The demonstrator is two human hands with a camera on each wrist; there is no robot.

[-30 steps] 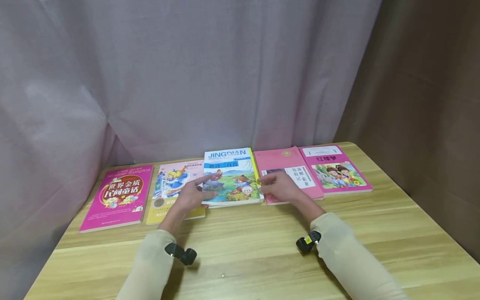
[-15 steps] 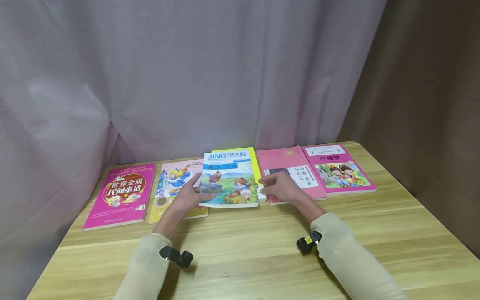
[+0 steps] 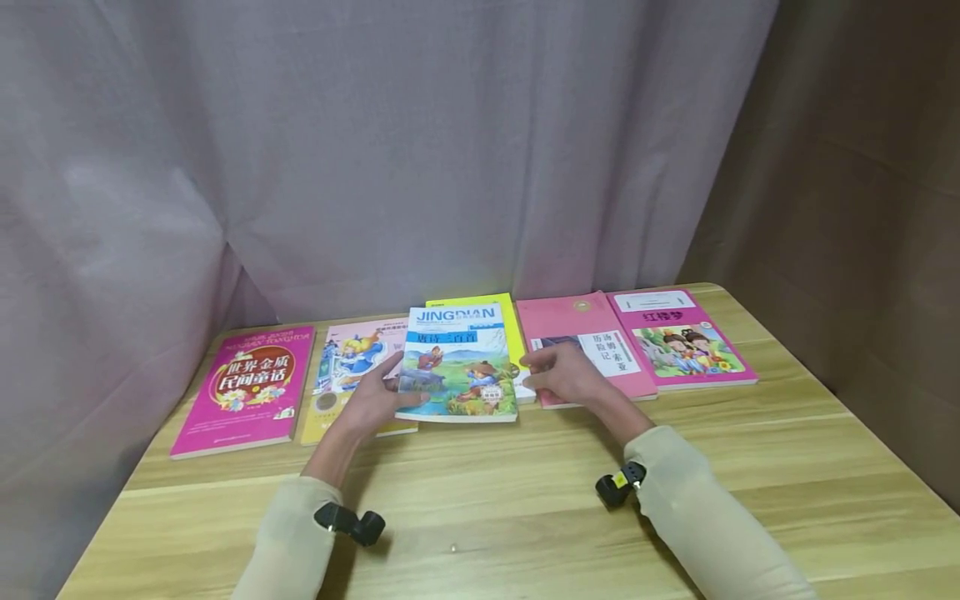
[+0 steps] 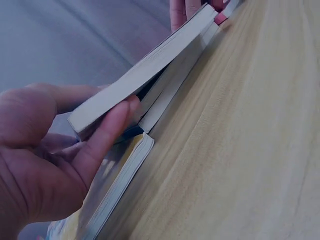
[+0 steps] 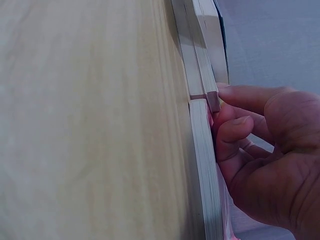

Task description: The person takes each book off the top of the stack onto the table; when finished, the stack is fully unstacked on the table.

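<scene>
My left hand [image 3: 372, 402] pinches the left edge of a blue-green picture-cover book [image 3: 456, 367], thumb on the cover. In the left wrist view this book [image 4: 145, 67] is raised at the near end and tilted over the books under it. A yellow book [image 3: 515, 337] lies beneath it, partly covered and jutting out behind and to the right. My right hand [image 3: 567, 375] is at the yellow book's right edge, over the pink book [image 3: 555, 315]. In the right wrist view its fingertips touch the corner of the stacked books [image 5: 202, 65].
To the left lie a pink-and-yellow book with a girl in blue [image 3: 352, 358] and a magenta book [image 3: 243, 392]. Another magenta book [image 3: 682, 337] lies at the far right. All rest on the wooden table [image 3: 487, 517], before a grey curtain [image 3: 390, 150].
The blue-green book has come up and slid toward me and slightly left in my left hand, uncovering more of the yellow book. My right hand has stayed nearly still.
</scene>
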